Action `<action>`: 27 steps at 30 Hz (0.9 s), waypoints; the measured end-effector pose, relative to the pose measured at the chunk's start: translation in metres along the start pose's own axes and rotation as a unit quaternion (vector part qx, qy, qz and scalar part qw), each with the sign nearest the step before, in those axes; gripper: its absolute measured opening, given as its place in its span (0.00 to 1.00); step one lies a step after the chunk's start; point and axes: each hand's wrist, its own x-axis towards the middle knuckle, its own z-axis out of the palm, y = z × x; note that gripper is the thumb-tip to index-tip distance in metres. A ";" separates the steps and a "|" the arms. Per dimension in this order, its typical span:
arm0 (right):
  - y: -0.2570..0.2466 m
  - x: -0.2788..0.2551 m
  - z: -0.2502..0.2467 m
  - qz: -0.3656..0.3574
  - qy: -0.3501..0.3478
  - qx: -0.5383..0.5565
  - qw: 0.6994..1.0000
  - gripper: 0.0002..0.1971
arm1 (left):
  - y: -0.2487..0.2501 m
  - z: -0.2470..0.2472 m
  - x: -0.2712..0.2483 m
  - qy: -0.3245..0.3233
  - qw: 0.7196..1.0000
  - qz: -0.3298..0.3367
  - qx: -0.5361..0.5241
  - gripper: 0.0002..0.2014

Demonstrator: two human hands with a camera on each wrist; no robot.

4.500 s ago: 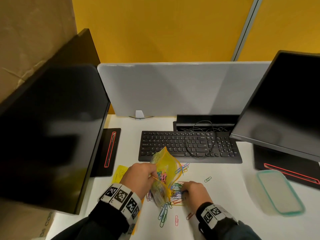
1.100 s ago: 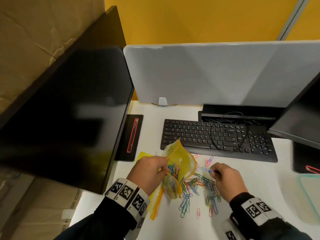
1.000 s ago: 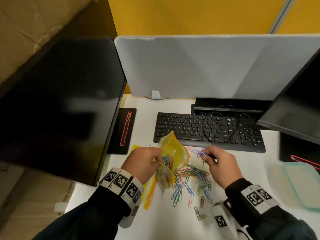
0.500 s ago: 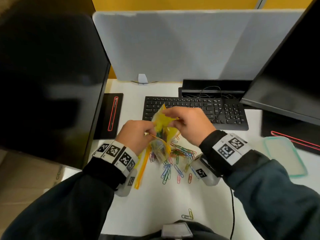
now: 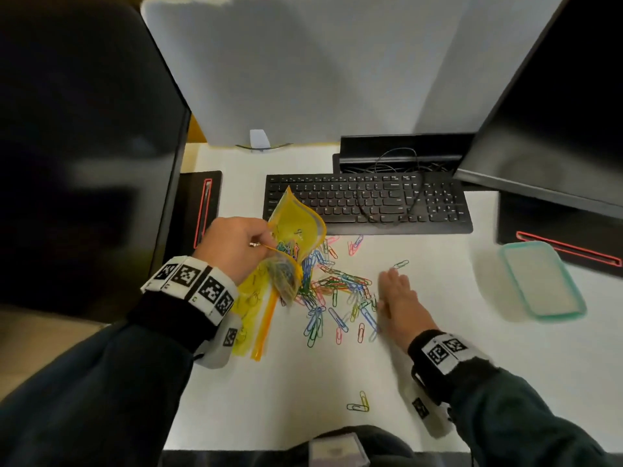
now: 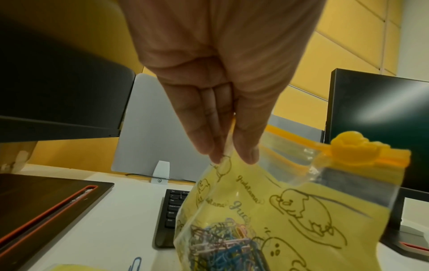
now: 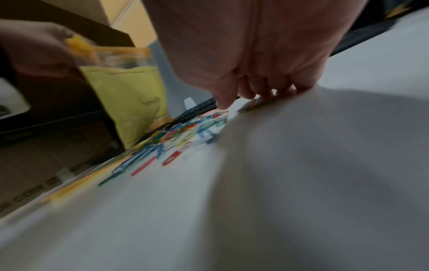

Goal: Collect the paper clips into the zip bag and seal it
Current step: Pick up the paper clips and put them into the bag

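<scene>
Left hand [image 5: 236, 247]: I hold it raised above the worktop [image 5: 269, 382], near left of the keyboard [image 5: 364, 207]; thumb and fingers pinch one lip of the zip bag [image 5: 296, 230], as the left wrist view shows plainly.
Zip bag: yellow, printed, hanging from my pinch with its mouth gaping toward the right; a wad of coloured clips sits in its bottom. Its orange slider [image 6: 352, 152] is at the far end of the zip track.
Right hand [image 5: 397, 298]: flat on the worktop, fingers straight and together, gripping nothing; its left edge touches the right side of the clip pile, fingertips pointing away from me.
Paper clips [image 5: 337, 291]: loose heap on the worktop between my two hands; one lone clip [image 5: 400, 264] lies just beyond my right fingertips, and two more [image 5: 359, 402] lie well apart, near the front edge.
Second bag [image 5: 256, 321]: lies flat under my left wrist.
Green-rimmed lid [image 5: 542, 281]: right side, well apart.
Change from half a second ago: my right hand was up at the bag mouth; it is now down beside the pile. My left-hand pinch is unchanged.
</scene>
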 end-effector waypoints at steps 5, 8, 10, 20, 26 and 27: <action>-0.023 0.034 -0.022 -0.021 0.026 -0.032 0.999 0.33 | 0.001 -0.006 0.004 0.004 1.000 0.010 -0.001 0.05; -0.022 0.044 -0.030 0.071 0.024 -0.039 0.996 0.35 | -0.002 -0.008 0.004 0.004 1.000 0.008 -0.003 0.06; -0.022 0.039 -0.021 0.096 0.014 -0.024 0.995 0.35 | -0.004 -0.011 0.004 0.009 1.000 0.006 -0.004 0.05; -0.100 0.066 -0.014 -0.182 -0.134 -0.191 0.955 0.46 | -0.021 -0.029 0.003 0.056 0.998 -0.031 -0.002 0.07; -0.135 0.082 -0.003 -0.229 -0.178 -0.268 0.919 0.48 | -0.028 -0.031 0.002 0.070 0.997 -0.037 0.008 0.04; -0.135 0.083 -0.002 -0.230 -0.170 -0.260 0.922 0.45 | -0.028 -0.031 0.002 0.070 0.997 -0.038 0.014 0.03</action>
